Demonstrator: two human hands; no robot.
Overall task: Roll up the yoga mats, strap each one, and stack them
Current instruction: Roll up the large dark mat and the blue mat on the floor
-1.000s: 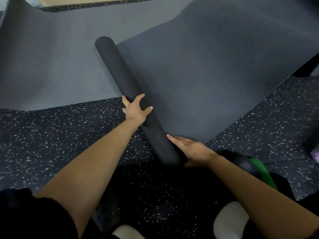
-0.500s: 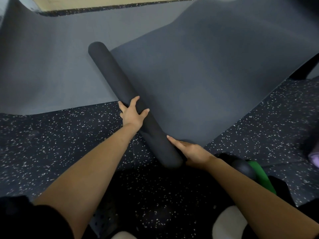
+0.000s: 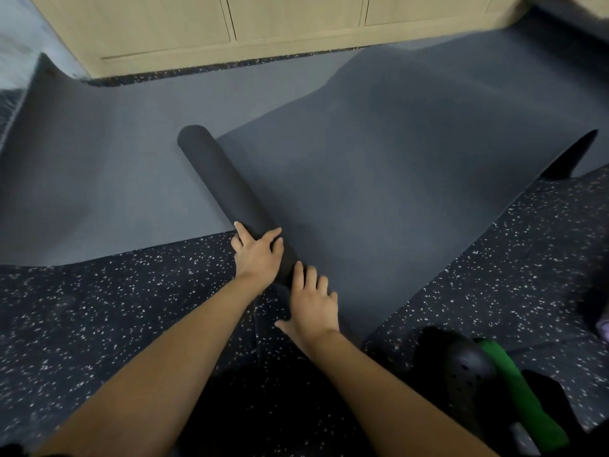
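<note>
From my end of the feed, the body shows mostly as two arms. The left grip (image 3: 258, 258) and the right grip (image 3: 314, 308) are bare hands, and one nail shows at the tip of a left finger. Behind them the left forearm (image 3: 184, 351) and the right forearm (image 3: 395, 390) are uncovered along all the length I can see, wide at the bottom edge and slim at the wrists. In the bottom-left corner a sliver of black sleeve (image 3: 13, 451) just shows. Low on my right is a black shoe (image 3: 468, 374), rounded, with small vent holes in its top. I cannot tell whether it is being worn.
</note>
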